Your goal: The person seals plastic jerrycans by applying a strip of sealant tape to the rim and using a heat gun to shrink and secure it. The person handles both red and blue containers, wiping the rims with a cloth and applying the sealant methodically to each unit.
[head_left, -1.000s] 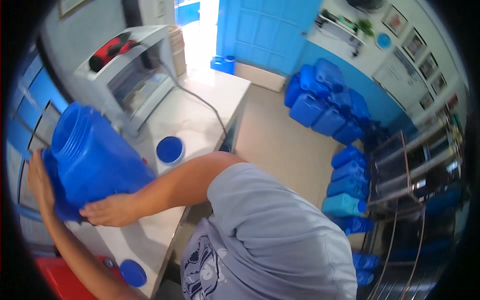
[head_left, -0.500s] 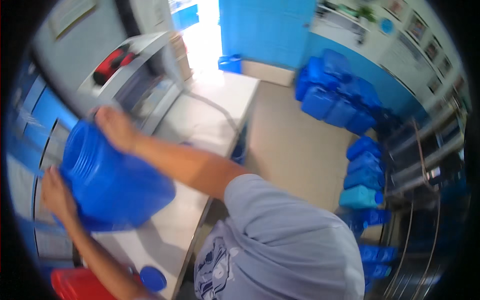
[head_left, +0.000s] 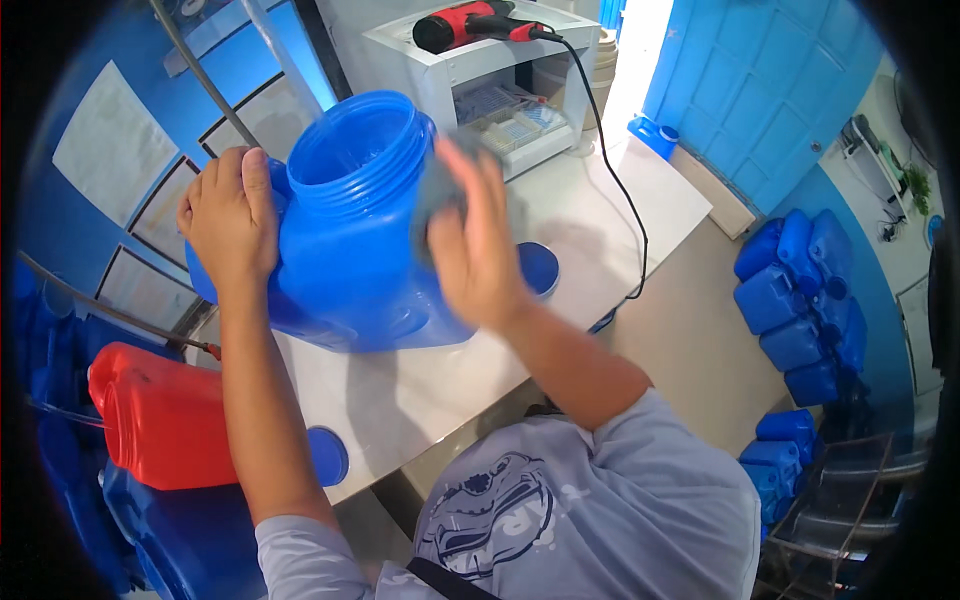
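A large blue plastic water jug (head_left: 350, 270) stands upright on the white counter, its wide threaded mouth uncovered. My left hand (head_left: 230, 215) is wrapped over the jug's left shoulder, apparently at its handle. Against the right side of the neck, my right hand (head_left: 470, 235) presses a dark grey cloth (head_left: 437, 215), blurred by motion. Into the mouth runs a clear streak (head_left: 287, 65); whether it is water or a tube I cannot tell. One blue cap (head_left: 540, 268) lies right of the jug, and another round blue lid (head_left: 328, 455) is by the near edge.
A red jug (head_left: 170, 420) sits left of my forearm, above more blue jugs (head_left: 185, 530). On a white shelf unit (head_left: 500, 90) lies a red and black heat gun (head_left: 465, 25), its cord (head_left: 620, 190) trailing across the counter (head_left: 650, 205). Blue jugs (head_left: 800, 310) are stacked along the right wall.
The view has swung left, bringing the jug nearer the middle. My right hand has shifted from the jug's rim to its right side and now holds a grey cloth. My left hand remains on the jug.
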{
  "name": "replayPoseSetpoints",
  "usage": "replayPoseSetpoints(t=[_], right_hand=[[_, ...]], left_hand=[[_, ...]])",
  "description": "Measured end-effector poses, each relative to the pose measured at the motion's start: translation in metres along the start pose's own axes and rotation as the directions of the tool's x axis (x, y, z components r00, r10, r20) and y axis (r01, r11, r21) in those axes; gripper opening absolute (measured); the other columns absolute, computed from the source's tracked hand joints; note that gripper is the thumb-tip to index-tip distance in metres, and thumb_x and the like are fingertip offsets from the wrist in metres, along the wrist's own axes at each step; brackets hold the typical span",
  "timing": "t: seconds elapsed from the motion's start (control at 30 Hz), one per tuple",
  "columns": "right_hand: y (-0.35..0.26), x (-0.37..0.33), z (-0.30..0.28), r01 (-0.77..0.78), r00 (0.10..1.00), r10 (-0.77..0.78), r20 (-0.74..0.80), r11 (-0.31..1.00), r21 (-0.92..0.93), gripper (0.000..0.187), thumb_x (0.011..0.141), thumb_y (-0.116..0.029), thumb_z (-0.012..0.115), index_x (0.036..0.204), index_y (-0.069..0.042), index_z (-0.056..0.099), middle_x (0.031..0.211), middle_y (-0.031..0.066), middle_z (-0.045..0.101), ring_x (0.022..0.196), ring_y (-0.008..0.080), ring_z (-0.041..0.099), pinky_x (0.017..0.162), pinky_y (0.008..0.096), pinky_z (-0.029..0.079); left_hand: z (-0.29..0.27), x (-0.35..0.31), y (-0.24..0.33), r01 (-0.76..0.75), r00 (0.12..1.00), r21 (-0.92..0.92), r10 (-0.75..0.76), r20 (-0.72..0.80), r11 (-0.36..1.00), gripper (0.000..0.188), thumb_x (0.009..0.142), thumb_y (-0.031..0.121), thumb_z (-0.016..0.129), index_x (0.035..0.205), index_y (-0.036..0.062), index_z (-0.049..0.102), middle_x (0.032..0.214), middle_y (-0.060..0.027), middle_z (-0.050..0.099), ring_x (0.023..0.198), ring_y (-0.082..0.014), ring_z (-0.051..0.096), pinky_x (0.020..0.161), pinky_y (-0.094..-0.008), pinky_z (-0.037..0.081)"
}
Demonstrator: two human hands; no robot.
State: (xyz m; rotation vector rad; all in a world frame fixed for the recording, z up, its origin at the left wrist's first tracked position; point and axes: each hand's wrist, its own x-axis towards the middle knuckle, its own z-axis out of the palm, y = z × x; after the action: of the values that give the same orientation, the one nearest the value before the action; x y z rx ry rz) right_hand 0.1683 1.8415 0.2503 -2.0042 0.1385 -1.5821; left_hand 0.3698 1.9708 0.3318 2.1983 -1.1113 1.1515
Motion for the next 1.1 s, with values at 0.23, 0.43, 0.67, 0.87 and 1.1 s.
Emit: replayPoseSetpoints(t=[0.23, 0.43, 0.67, 0.87, 1.1], right_hand=[[0.092, 0.074, 0.019, -0.682, 0.728, 0.569, 0.383, 0.538, 0.496, 0.044, 0.100, -0.028, 0.047, 0.129, 0.004, 0.052, 0.121, 0.0204, 0.059, 0.113, 0.0298, 0.057, 0.103, 0.0373, 0.041], [-0.006, -0.052, 0.015, -0.003, 0.998, -0.005, -0.055, 0.990, -0.139, 0.053, 0.091, -0.008, 0.053, 0.143, -0.003, 0.046, 0.127, 0.0222, 0.057, 0.131, 0.0417, 0.042, 0.113, 0.0510, 0.028], [-0.071, 0.006, 0.068, 0.628, 0.749, -0.464, 0.473, 0.725, -0.282, 0.033, 0.089, -0.016, 0.053, 0.115, 0.001, 0.063, 0.119, 0.0219, 0.060, 0.122, 0.0387, 0.050, 0.112, 0.0526, 0.028], [-0.098, 0.032, 0.151, 0.520, 0.750, -0.044, 0.660, 0.656, -0.547, 0.036, 0.089, -0.021, 0.051, 0.120, -0.003, 0.062, 0.117, 0.0191, 0.063, 0.109, 0.0345, 0.055, 0.103, 0.0496, 0.034], [-0.078, -0.009, 0.114, 0.817, 0.560, -0.480, 0.676, 0.453, -0.356, 0.033, 0.087, -0.022, 0.054, 0.116, -0.011, 0.066, 0.128, 0.0136, 0.056, 0.121, 0.0350, 0.050, 0.104, 0.0484, 0.038]], left_hand=[[-0.001, 0.006, 0.006, -0.020, 1.000, 0.017, 0.020, -0.009, 1.000, 0.036, 0.102, 0.041, 0.044, 0.103, 0.0123, 0.066, 0.100, -0.0081, 0.066, 0.107, -0.0300, 0.058, 0.101, -0.0506, 0.034], [-0.006, 0.006, -0.002, 0.010, 0.997, -0.054, -0.005, 0.075, 0.998, 0.041, 0.103, 0.042, 0.038, 0.104, 0.0116, 0.066, 0.105, -0.0104, 0.066, 0.109, -0.0325, 0.058, 0.103, -0.0514, 0.031], [-0.030, 0.044, -0.044, 0.442, 0.701, -0.343, -0.081, 0.708, 0.829, 0.083, 0.097, 0.072, 0.024, 0.136, 0.0093, 0.060, 0.137, -0.0143, 0.059, 0.128, -0.0269, 0.053, 0.113, -0.0330, 0.030], [-0.037, 0.049, -0.022, 0.313, 0.681, -0.186, -0.084, 0.727, 0.932, 0.099, 0.085, 0.086, 0.009, 0.132, 0.0195, 0.065, 0.141, -0.0148, 0.056, 0.137, -0.0382, 0.044, 0.118, -0.0487, 0.018], [-0.028, 0.038, -0.041, 0.254, 0.760, -0.144, -0.105, 0.641, 0.956, 0.095, 0.088, 0.083, 0.011, 0.132, 0.0173, 0.064, 0.138, -0.0200, 0.057, 0.133, -0.0412, 0.047, 0.112, -0.0536, 0.026]])
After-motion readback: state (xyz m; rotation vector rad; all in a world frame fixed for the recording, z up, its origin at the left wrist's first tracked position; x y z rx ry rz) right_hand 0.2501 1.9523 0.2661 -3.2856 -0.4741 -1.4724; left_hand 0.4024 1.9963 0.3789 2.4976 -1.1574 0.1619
